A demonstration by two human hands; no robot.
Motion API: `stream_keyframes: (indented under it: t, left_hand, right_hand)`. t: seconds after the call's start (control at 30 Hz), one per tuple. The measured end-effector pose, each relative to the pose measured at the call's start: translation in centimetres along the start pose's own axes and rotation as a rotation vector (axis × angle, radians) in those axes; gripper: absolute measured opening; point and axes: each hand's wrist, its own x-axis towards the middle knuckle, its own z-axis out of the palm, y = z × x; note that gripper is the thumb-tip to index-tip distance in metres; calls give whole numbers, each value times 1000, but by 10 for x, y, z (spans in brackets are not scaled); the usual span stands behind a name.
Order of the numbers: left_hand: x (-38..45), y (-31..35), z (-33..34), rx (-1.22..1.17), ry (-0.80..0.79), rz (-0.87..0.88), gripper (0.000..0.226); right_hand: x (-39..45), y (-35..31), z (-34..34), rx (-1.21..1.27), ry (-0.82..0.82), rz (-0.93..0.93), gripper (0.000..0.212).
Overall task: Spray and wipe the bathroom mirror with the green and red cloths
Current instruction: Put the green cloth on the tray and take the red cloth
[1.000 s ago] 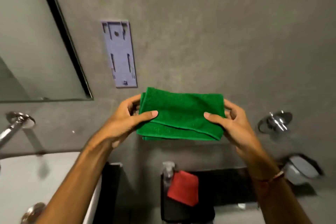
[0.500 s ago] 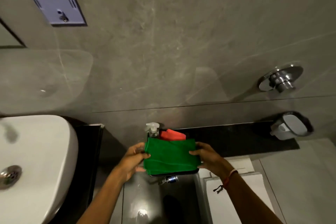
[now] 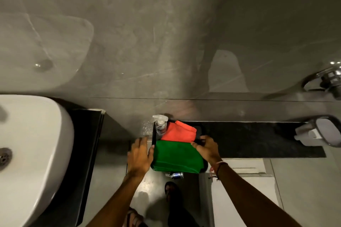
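The folded green cloth (image 3: 175,156) lies flat on the near half of a black tray (image 3: 202,129). Behind it on the tray lies the folded red cloth (image 3: 180,131), and a clear spray bottle (image 3: 160,127) stands at the tray's far left corner. My left hand (image 3: 139,156) is at the cloth's left edge with its fingers spread, only the thumb near the fabric. My right hand (image 3: 207,148) is at the cloth's far right corner, thumb on the fabric and fingers curled over the tray rim. The mirror is out of view.
A white sink (image 3: 33,143) on a dark counter fills the left side. A black ledge (image 3: 258,140) runs right along the grey wall, under a chrome tap (image 3: 328,81) and a wall holder (image 3: 321,132). A white cistern (image 3: 239,190) sits below my right arm.
My view dropped from the wall to the tray. Both hands brought the green cloth down from chest height and laid it on the tray. My left hand has let go and opened.
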Motion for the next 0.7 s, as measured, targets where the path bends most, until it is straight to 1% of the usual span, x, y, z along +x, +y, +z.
stream_keyframes:
  t: [0.03,0.07,0.1,0.17,0.23,0.27,0.33,0.4,0.47,0.6,0.63,0.7]
  left_hand:
    - [2,-4,-4,213,26,44,54]
    - [5,-8,-10,365,41,79,62]
    - [8,-10,-15,450,69,113,68]
    - [12,-19,-22,519,161,172,73]
    - [14,-26,-26,541,249,207,78]
    - [14,-27,-29,544,279,214,81]
    - [15,-29,-34,552,325,217,84]
    - [14,-31,-40,565,360,220,85]
    - [12,-32,-48,576,381,220,85]
    - [6,-25,-65,584,394,207,83]
    - [4,-21,-71,573,401,210,83]
    - [-1,-7,-86,542,427,217,80]
  right_hand:
    - [6,-6,4,-12,2,-17,49]
    - [13,-12,8,-25,3,-30,47]
    - [19,-17,13,-46,-1,-44,48]
    - [30,-26,20,-83,-18,-28,60]
    - [41,-30,26,-108,-29,7,71]
    - [46,-30,29,-111,-28,23,72]
    - [51,-30,33,-116,-13,39,64]
    - [46,-33,35,-177,54,12,52]
    - [35,-35,33,-216,160,-98,44]
    - [7,-31,12,-86,360,-352,39]
    - [-5,-32,4,-37,391,-399,35]
    - [-28,-42,-15,41,390,-462,26]
